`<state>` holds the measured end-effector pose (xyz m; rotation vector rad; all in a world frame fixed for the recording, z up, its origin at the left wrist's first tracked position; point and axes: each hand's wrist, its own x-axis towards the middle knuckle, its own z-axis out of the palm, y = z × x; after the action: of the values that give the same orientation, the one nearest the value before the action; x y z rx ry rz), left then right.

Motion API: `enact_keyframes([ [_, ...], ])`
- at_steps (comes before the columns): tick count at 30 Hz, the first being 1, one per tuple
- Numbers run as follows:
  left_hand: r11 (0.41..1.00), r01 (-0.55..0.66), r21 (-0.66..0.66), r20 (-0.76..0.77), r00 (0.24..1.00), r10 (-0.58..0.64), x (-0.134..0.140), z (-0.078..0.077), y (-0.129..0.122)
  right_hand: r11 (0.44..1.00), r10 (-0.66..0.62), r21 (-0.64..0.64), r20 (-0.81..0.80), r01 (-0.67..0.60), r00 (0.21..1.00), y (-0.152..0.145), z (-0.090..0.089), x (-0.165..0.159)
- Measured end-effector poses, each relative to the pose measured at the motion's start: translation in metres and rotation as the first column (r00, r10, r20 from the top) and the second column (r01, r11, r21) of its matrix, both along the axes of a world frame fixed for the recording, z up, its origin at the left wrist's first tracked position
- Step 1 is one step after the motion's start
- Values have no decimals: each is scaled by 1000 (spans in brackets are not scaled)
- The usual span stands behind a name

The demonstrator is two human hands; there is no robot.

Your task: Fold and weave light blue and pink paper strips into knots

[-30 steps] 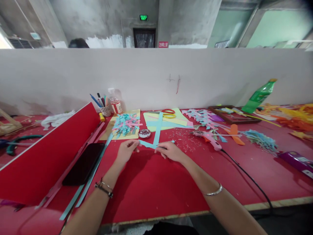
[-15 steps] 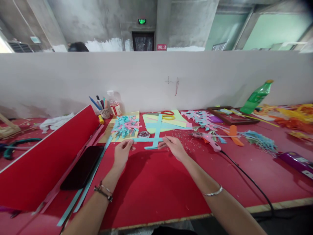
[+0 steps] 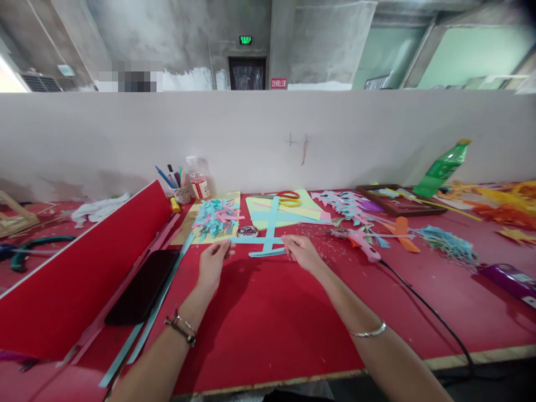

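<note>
Clearly both hands are busy with one pale blue strip [image 3: 251, 240], which lies level between them, just above the red tabletop [image 3: 268, 340]. The left hand [image 3: 213, 258] pinches its left end between thumb and fingertips, and the right hand [image 3: 304, 252] grips the other end in the same way — the remaining fingers on both sides are curled in loosely. An upright blue strip [image 3: 273, 218] crosses it nearer the right hand, its far end over the pale paper sheets [image 3: 310, 202]. Below the crossing sits a lower blue strip [image 3: 260, 254], its right end at the right hand's fingers; whether they grasp it too, I cannot tell.

Just beyond the level strip is a small round container [image 3: 248, 231], and red-and-yellow-handled scissors [image 3: 288, 196] rest on the sheets. Left of these, a heap of blue and pink fringe [image 3: 215, 215] lies on a yellowish sheet [image 3: 187, 226]. A dark phone [image 3: 143, 287] lies on the left, between the hand and a slanting red board [image 3: 92, 273]. Over to the right is a pink glue gun [image 3: 363, 243], its black cord [image 3: 425, 301] trailing to the table's near edge — an orange piece [image 3: 402, 233] lies just behind it
</note>
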<state>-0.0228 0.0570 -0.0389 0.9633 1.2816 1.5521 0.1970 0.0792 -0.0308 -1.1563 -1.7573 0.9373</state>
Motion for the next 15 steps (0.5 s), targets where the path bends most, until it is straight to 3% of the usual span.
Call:
enact_keyframes([
  [3,1000,17,3,8,1000,-17,-3,1,0,999,39,20,51,-40,998,0,1,3],
  [5,998,61,4,-45,997,-61,-2,4,-2,988,-28,157,106,11,994,-2,4,4],
  [7,989,148,-8,-139,979,-148,1,8,-6,925,-178,362,143,116,974,-6,9,2],
  [9,966,258,-26,-218,941,-257,8,12,-10,848,-261,513,188,132,947,-13,14,-3],
  [11,940,341,-32,-257,906,-337,16,14,-14,834,-185,551,296,-9,937,-20,16,-12],
  [15,928,372,-28,-281,888,-364,24,13,-18,863,40,435,449,-258,893,-28,14,-28],
])
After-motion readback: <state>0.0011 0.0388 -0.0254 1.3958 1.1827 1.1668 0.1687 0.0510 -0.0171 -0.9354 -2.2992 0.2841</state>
